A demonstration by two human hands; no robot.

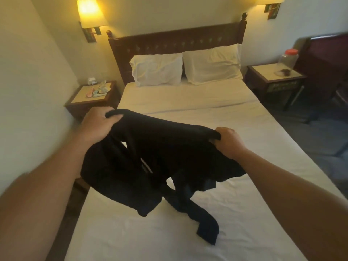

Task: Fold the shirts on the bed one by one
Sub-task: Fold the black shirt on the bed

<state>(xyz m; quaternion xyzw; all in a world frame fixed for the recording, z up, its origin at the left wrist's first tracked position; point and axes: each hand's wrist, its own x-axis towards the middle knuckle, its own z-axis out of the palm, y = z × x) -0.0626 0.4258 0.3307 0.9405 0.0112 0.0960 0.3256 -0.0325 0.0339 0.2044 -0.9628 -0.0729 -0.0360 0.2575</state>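
Here, a black shirt (160, 159) is held up at frame centre over the white bed (207, 213); one edge is gripped by the left hand (98, 127), the other pinched by the right hand (228, 142), its lower part draped on the sheet.

Bedroom; made bed (188, 102); pillows (157, 69); nightstands (90, 98); wall lamps (90, 13)

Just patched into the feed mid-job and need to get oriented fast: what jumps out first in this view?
A dark shirt held up over the white bed, the left hand gripping one end and the right hand the other, with its lower part trailing on the sheet. Behind it, two white pillows lean on the dark wooden headboard. A lit wall lamp glows at upper left.
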